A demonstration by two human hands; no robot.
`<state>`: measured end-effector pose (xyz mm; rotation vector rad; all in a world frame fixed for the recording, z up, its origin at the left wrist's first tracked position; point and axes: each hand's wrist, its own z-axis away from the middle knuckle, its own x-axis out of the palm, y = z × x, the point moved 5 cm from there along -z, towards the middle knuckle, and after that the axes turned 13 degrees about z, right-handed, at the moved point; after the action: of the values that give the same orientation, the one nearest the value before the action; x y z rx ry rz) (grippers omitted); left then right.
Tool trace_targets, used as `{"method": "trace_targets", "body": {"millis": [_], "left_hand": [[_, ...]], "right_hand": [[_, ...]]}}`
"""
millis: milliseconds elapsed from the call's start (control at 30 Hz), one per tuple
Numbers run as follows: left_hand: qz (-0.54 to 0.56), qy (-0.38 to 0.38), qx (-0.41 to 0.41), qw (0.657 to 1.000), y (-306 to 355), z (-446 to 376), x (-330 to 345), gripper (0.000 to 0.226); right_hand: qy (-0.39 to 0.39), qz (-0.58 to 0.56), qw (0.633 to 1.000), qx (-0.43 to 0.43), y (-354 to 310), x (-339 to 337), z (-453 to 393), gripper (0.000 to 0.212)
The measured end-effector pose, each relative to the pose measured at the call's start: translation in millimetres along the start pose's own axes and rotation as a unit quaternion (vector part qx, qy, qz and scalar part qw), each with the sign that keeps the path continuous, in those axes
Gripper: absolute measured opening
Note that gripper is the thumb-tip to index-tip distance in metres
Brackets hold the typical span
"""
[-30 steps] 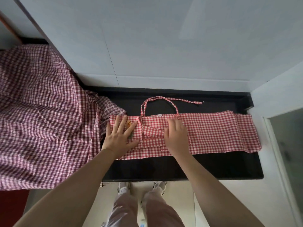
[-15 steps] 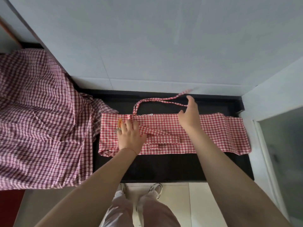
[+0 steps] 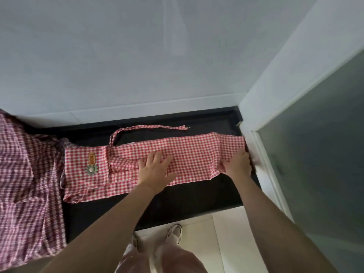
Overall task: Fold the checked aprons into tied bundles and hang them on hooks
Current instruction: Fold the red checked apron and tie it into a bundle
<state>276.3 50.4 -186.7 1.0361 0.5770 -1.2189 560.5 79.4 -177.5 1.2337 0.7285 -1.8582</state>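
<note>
A: Head view, biggest first: black counter (image 3: 189,196) runs left-right under a pale wall. A heap of checked cloth (image 3: 29,184) drapes off its left end. The folded apron (image 3: 157,164) lies as a long strip on the counter, long axis left-right, from beside the heap to the white frame (image 3: 258,154) at the right.

B: Where are the hands relative to the strip?

A: Both are on it. Left hand (image 3: 155,170) is about mid-strip, flat, fingers spread wide, pressing down and holding nothing. Right hand (image 3: 237,162) is at the far right end, against the frame. Its fingers look curled over the cloth edge, likely a grip, but the fingertips are hidden.

B: So what does the next fold turn on?

A: My guess is the right end comes leftward over the strip, along the long axis. The right hand is nearest that end; the left works as the anchor or crease line.

B: Small stuff?

A: A tie strap (image 3: 149,128) loops along the far edge, loose end pointing right. An orange tag (image 3: 91,158) and a flower button (image 3: 91,170) sit near the left end, well apart from both hands.
</note>
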Motion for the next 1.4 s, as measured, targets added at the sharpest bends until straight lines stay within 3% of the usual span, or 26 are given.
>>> {"method": "trace_targets", "body": {"millis": [100, 167, 233, 400, 533, 700, 767, 833, 900, 967, 1000, 1033, 1100, 1267, 1333, 1400], "left_hand": [[-0.039, 0.022, -0.035, 0.998, 9, 0, -9, 0.058], [-0.061, 0.028, -0.046, 0.997, 16, -3, -15, 0.052], [-0.069, 0.025, -0.062, 0.995, 18, -7, -19, 0.052], [-0.092, 0.020, -0.075, 0.993, 17, -9, -16, 0.061], [-0.048, 0.034, -0.060, 0.996, 14, -10, -14, 0.064], [0.064, 0.064, -0.038, 0.995, 11, -12, -19, 0.058], [0.161, 0.055, -0.033, 0.985, 19, -12, -25, 0.050], [0.349, 0.057, -0.073, 0.933, 23, -11, -39, 0.037], [0.572, 0.081, -0.129, 0.806, 11, -9, -60, 0.032], [0.720, 0.052, -0.147, 0.677, -4, 1, -81, 0.048], [0.754, 0.027, -0.143, 0.640, -15, 12, -90, 0.058], [0.762, 0.005, -0.138, 0.632, -26, 20, -95, 0.065], [0.739, -0.002, -0.134, 0.660, -52, 40, -101, 0.064], [0.681, 0.048, -0.175, 0.710, -126, 71, -82, 0.027], [0.625, 0.063, -0.207, 0.750, -150, 73, -67, 0.029], [0.564, 0.101, -0.221, 0.789, -168, 77, -63, 0.018]], "right_hand": [[-0.051, -0.007, 0.999, 0.013, 6, 4, 2, 0.110], [-0.037, 0.044, 0.997, 0.042, 13, 3, 1, 0.112], [-0.026, 0.047, 0.997, 0.056, 15, 1, 0, 0.096], [-0.081, -0.107, 0.987, 0.087, 15, 8, -1, 0.047], [-0.165, -0.267, 0.939, 0.137, 11, -1, -2, 0.050], [-0.144, -0.325, 0.930, 0.094, -7, -66, -3, 0.031], [-0.162, -0.317, 0.933, 0.045, -37, -88, 12, 0.026], [-0.197, -0.286, 0.937, -0.049, -75, -102, 31, 0.029], [-0.217, -0.240, 0.936, -0.141, -114, -105, 57, 0.038], [-0.236, -0.191, 0.932, -0.200, -148, -92, 86, 0.039], [-0.252, -0.177, 0.925, -0.222, -168, -80, 104, 0.037], [-0.271, -0.175, 0.916, -0.239, -183, -66, 121, 0.038], [-0.294, -0.179, 0.897, -0.276, -213, -37, 153, 0.038], [-0.340, -0.118, 0.873, -0.330, -255, 10, 202, 0.026], [-0.378, -0.106, 0.862, -0.322, -259, 24, 210, 0.018], [-0.358, -0.101, 0.878, -0.301, -264, 38, 209, 0.014]]}}
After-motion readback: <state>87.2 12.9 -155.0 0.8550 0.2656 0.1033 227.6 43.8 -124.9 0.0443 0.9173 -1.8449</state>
